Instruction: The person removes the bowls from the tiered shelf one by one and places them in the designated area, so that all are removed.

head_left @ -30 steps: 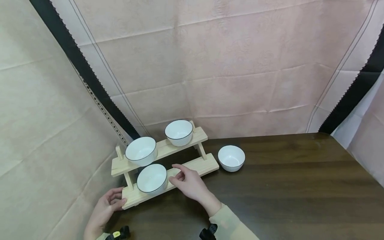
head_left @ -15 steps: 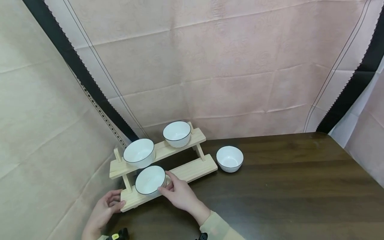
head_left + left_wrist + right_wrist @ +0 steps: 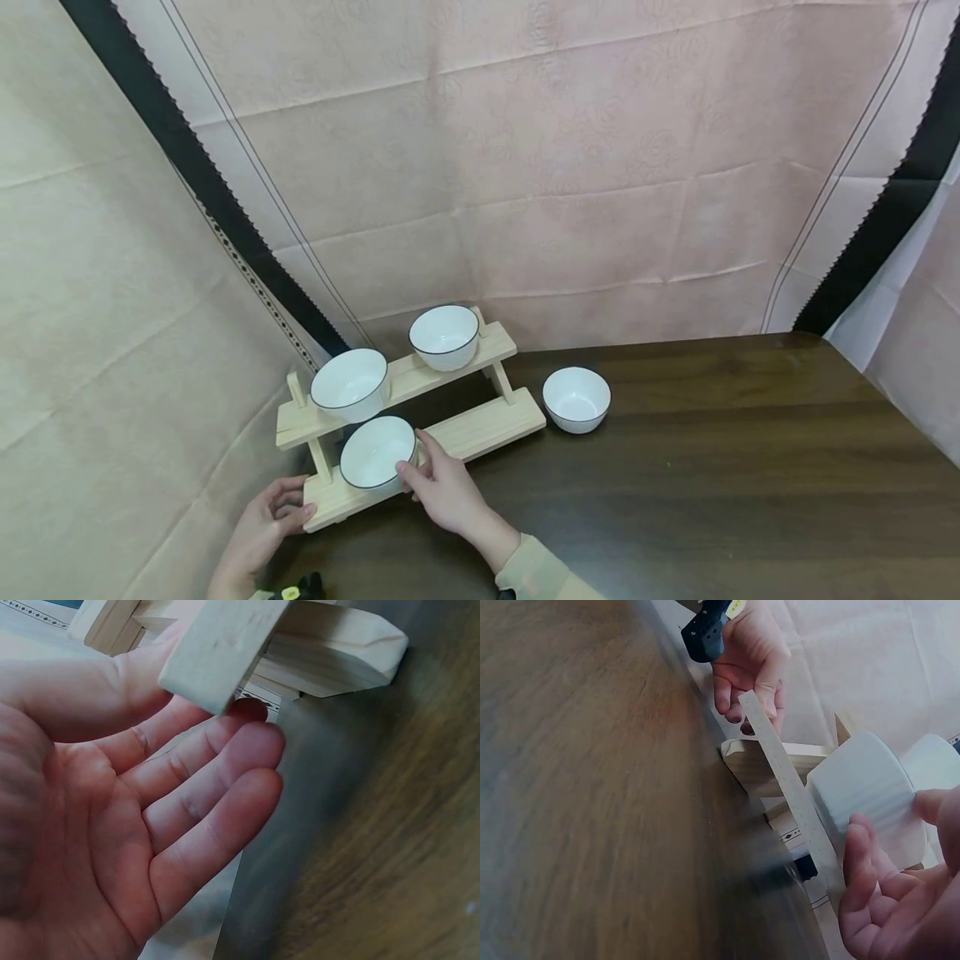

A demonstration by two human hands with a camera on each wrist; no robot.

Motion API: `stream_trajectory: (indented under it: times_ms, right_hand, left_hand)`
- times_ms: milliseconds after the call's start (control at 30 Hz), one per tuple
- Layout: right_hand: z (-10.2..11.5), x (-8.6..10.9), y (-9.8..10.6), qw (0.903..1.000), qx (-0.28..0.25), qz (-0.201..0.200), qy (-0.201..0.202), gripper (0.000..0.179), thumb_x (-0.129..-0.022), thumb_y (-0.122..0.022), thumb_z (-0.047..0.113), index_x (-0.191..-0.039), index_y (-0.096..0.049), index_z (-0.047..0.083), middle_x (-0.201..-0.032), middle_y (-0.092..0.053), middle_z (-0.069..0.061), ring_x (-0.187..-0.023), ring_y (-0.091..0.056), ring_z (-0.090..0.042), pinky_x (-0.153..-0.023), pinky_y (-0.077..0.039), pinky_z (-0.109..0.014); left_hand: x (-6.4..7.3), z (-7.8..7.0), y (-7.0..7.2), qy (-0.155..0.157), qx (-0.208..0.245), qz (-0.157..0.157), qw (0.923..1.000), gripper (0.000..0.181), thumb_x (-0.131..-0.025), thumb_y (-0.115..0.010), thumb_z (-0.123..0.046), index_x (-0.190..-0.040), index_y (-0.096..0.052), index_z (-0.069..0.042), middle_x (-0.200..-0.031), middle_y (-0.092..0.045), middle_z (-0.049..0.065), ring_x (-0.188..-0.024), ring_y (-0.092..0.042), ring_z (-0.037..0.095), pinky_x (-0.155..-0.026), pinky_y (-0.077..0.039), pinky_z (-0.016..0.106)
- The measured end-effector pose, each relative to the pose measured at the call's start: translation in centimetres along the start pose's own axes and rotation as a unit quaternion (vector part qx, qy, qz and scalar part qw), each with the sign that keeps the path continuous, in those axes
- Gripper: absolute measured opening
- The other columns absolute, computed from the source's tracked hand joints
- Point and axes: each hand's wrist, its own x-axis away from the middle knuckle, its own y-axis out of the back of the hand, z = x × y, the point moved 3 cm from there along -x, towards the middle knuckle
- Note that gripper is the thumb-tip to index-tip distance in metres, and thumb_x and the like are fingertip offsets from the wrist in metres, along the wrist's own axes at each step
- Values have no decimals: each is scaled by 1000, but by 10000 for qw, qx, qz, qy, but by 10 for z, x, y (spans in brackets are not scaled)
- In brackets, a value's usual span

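A two-tier wooden display rack [image 3: 491, 427] stands on the table at the left. One white bowl [image 3: 377, 454] with a dark rim sits at the left of its lower board. My right hand [image 3: 446, 492] holds that bowl by its right side, thumb at the rim; in the right wrist view the bowl's wall [image 3: 866, 799] shows beside the curled fingers. My left hand [image 3: 262, 527] pinches the left end of the lower board between thumb and forefinger. The left wrist view shows the board end [image 3: 221, 656] there, with the other fingers [image 3: 225, 825] loosely extended beneath it.
Two similar bowls stand on the upper board, the left bowl [image 3: 349, 385] and the right bowl [image 3: 444, 338]. Another white bowl [image 3: 577, 400] stands on the dark wooden table [image 3: 720, 467], right of the rack. Pale cloth [image 3: 600, 167] hangs behind and at the left.
My right hand has moved left from above the lower board to the bowl there and taken hold of its side. The left hand keeps its place at the board end.
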Motion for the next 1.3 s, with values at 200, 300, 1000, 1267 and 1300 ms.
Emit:
stream_trajectory:
  times_ms: [200, 300, 1000, 1267, 1300]
  right_hand:
    - [1, 1, -3, 9973, -714, 104, -137, 72, -110, -65, 33, -169, -35, 4, -88, -80, -14, -70, -68, -14, -71, -59, -32]
    - [0, 1, -6, 9946, -1007, 162, -182, 73, -111, -64, 32, -169, -32, 3, -88, -81, -19, -66, -68, -14, -73, -63, -37]
    - [1, -3, -3, 9912, -1267, 197, -318, 73, -108, -68, 31, -168, -36, 4, -85, -81, -20, -66, -72, -16, -67, -63, -32]
    - [0, -3, -4, 9919, -1219, 136, -320, 67, -109, -66, 31, -166, -40, 8, -85, -81, -19, -65, -70, -14, -71, -65, -41]
    - [0, -2, -4, 9919, -1217, 121, -334, 67, -109, -66, 31, -166, -41, 8, -85, -81, -20, -65, -69, -14, -72, -66, -43]
  left_hand:
    - [1, 0, 0, 25, 10, -10, 10000, 61, -98, -76, -5, -150, -47, 11, -112, -74, 10, -84, -69, 6, -75, -64, 28]
    - [1, -1, 0, -2, -30, -1, 10000, 60, -97, -76, -4, -148, -48, 11, -111, -74, 10, -83, -69, 7, -74, -63, 28]
    - [-7, -13, 17, -647, -707, 1102, 9893, 58, -97, -77, -6, -138, -45, 19, -109, -70, 14, -83, -67, 5, -73, -61, 27]
    - [-7, -11, 15, -718, -569, 1166, 9889, 59, -98, -75, -4, -141, -42, 21, -109, -70, 13, -81, -69, 6, -72, -60, 28]
    - [-7, -10, 15, -722, -553, 1176, 9889, 60, -98, -75, -5, -141, -42, 21, -109, -70, 13, -81, -69, 6, -72, -61, 28]
